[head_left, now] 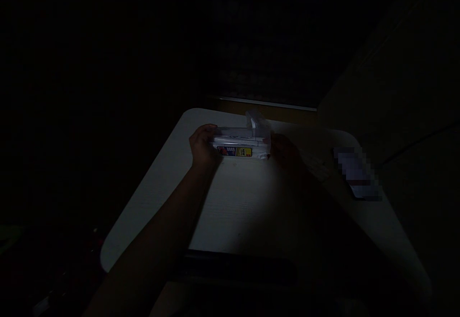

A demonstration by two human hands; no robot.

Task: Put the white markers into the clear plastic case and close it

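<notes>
A clear plastic box [237, 137] lies lengthwise across the white table, with pale contents inside and a colourful label on its near side. At its right end a clear flap [254, 119] stands up. My left hand [203, 144] is wrapped round the box's left end. In deep shadow, my right hand [283, 148] is at the right end by the flap, its fingers closed against the plastic. Darkness hides most of that hand's fingers.
The white table [226, 211] has rounded corners. A phone-like device [357, 173], its screen blurred out, lies near the right edge with a dark cable [413, 142] beside it. A dark bar [233, 265] runs along the near edge. The surroundings are very dark.
</notes>
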